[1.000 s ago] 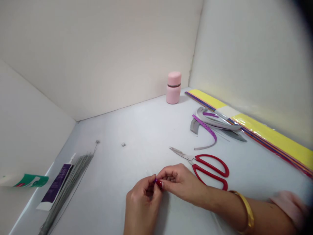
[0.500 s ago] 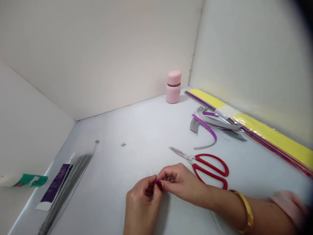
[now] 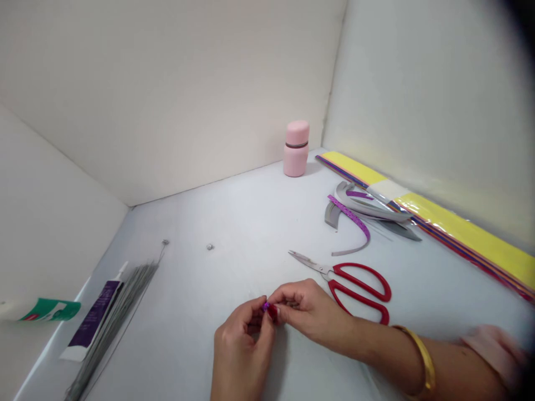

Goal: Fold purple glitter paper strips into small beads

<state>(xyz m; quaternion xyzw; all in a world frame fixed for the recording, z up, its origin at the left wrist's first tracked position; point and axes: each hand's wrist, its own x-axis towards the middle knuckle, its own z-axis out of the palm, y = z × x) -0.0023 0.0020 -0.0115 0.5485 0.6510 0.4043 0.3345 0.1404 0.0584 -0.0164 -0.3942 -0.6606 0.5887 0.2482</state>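
My left hand (image 3: 244, 340) is closed in a pinch on a small shiny purple piece (image 3: 266, 306), low in the middle of the view. My right hand (image 3: 307, 306) meets it from the right, its thumb and forefinger pinched at the same piece. Fingers cover most of the piece, so its full shape is hidden. A dark red patch shows at the left thumb tip; I cannot tell whether it is a nail or part of the piece. Just beyond my right hand lie red-handled scissors (image 3: 361, 287), blades pointing left.
Purple and grey strips (image 3: 355, 217) lie at the right, beside a long pack of coloured sheets (image 3: 438, 223) along the wall. A pink flask (image 3: 296, 150) stands at the back. On the left are a purple tube (image 3: 96, 317), thin wires (image 3: 121, 317) and a green-and-white tube (image 3: 50, 309).
Both hands stay almost where they were, still pinching. Slightly more of the purple piece shows between the fingers.
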